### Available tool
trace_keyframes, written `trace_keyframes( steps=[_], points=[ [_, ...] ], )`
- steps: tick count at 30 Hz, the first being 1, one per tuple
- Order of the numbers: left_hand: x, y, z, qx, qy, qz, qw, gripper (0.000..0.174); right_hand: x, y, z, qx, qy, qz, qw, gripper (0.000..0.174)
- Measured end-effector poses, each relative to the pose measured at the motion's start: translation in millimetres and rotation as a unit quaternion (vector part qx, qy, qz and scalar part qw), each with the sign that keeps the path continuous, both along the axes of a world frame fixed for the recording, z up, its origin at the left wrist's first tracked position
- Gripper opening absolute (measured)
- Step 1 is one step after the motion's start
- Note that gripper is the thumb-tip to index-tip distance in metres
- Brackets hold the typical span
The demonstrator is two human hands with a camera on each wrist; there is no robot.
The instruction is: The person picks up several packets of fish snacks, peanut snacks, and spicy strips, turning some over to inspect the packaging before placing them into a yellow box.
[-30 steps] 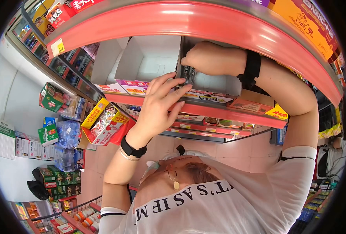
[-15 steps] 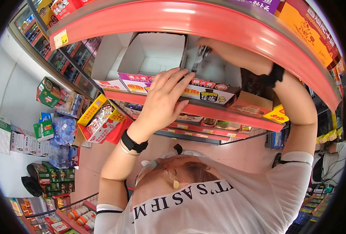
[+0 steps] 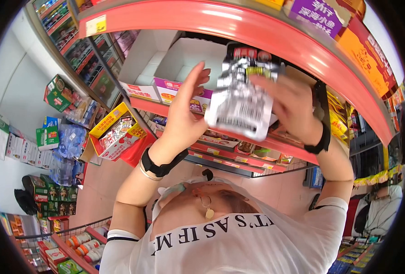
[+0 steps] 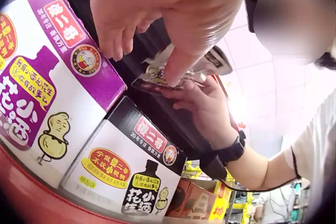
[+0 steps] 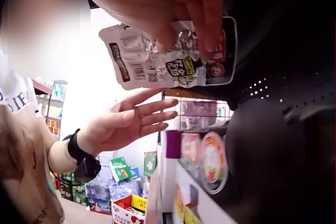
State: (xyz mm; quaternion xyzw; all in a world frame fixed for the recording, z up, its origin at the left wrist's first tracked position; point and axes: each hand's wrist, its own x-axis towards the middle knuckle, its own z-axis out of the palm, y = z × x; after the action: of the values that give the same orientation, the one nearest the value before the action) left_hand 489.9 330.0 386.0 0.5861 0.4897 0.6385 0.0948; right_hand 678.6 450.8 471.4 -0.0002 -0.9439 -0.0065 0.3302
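A silver foil snack pouch (image 3: 244, 108) with a barcode and black-and-red printing is pinched in my right hand (image 3: 294, 101). In the head view it hangs in front of the shelf, over the boxes' front edge. The right wrist view shows my thumb and fingers across the pouch (image 5: 157, 61). My left hand (image 3: 185, 107) is at the pouch's left side, fingers extended and holding nothing. Behind it stands a white display box with purple trim (image 4: 73, 50); a black-trimmed display box (image 4: 128, 163) is beside that one, partly hidden by the pouch in the head view.
A red shelf edge (image 3: 202, 20) curves above the boxes, with packaged goods on top. Another open carton (image 3: 140, 75) is at the left. On the lower left is a yellow-and-red box of small packets (image 3: 115, 132). Stacked goods (image 3: 67, 146) line the wall.
My right hand has come out of the black-trimmed box, bringing the pouch up and toward my body. My left hand has lifted off the boxes' front edge.
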Motion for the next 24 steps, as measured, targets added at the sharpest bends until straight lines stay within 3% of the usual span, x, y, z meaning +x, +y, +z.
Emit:
trace_keyframes(
  steps=[2, 4, 6, 8, 11, 12, 14, 16, 18, 19, 20, 22, 23, 24],
  points=[
    [-2.2, -9.2, -1.2, 0.026, -0.006, -0.004, 1.000, 0.080, -5.0, -11.5, -9.0, 0.063, 0.041, 0.070, 0.995, 0.047],
    [-10.2, -19.9, -8.3, 0.055, 0.088, 0.059, 0.993, 0.083, -9.6, -27.4, -16.1, 0.063, 0.043, 0.093, 0.993, 0.047],
    [-16.0, -28.4, -10.5, 0.092, 0.113, 0.073, 0.987, 0.079, -15.8, -38.7, -27.5, 0.057, 0.043, 0.116, 0.991, 0.047],
    [-23.8, -37.5, -13.2, 0.128, 0.138, 0.091, 0.978, 0.075, -24.8, -45.7, -43.6, 0.000, 0.024, 0.169, 0.985, 0.048],
    [-32.9, -62.2, -12.3, 0.096, 0.217, 0.116, 0.965, 0.049, -48.9, -64.1, -60.4, -0.063, 0.043, 0.200, 0.977, 0.047],
    [-37.5, -70.3, -13.6, 0.089, 0.217, 0.126, 0.964, 0.049, -56.9, -67.9, -65.8, -0.102, 0.076, 0.216, 0.968, 0.047],
    [-47.9, -87.1, -15.8, 0.044, 0.325, 0.131, 0.936, 0.049, -63.3, -77.0, -67.8, -0.136, 0.025, 0.212, 0.967, 0.048],
    [-48.7, -106.3, -15.2, -0.008, 0.328, 0.158, 0.931, 0.045, -76.9, -85.0, -79.1, -0.242, -0.002, 0.206, 0.948, 0.051],
    [-54.8, -122.0, -28.9, -0.111, 0.205, 0.062, 0.970, 0.045, -88.1, -88.8, -85.5, -0.362, -0.079, 0.199, 0.907, 0.050],
    [-47.6, -130.9, -35.2, -0.146, 0.046, 0.027, 0.988, 0.045, -97.4, -95.4, -93.0, -0.458, -0.064, 0.211, 0.861, 0.047],
    [-49.7, -140.1, -48.0, -0.188, 0.064, 0.063, 0.978, 0.042, -107.4, -101.7, -103.1, -0.548, -0.050, 0.221, 0.806, 0.045],
    [-43.6, -148.3, -52.0, -0.147, -0.150, 0.031, 0.977, 0.041, -120.4, -103.8, -108.6, -0.579, -0.080, 0.237, 0.776, 0.043],
    [-43.9, -156.6, -51.6, -0.194, -0.297, 0.010, 0.935, 0.044, -128.5, -105.9, -106.5, -0.649, -0.123, 0.214, 0.720, 0.044],
    [-45.7, -159.3, -59.3, -0.156, -0.298, 0.018, 0.941, 0.046, -136.6, -108.2, -105.8, -0.712, -0.167, 0.187, 0.656, 0.044]
  ],
)
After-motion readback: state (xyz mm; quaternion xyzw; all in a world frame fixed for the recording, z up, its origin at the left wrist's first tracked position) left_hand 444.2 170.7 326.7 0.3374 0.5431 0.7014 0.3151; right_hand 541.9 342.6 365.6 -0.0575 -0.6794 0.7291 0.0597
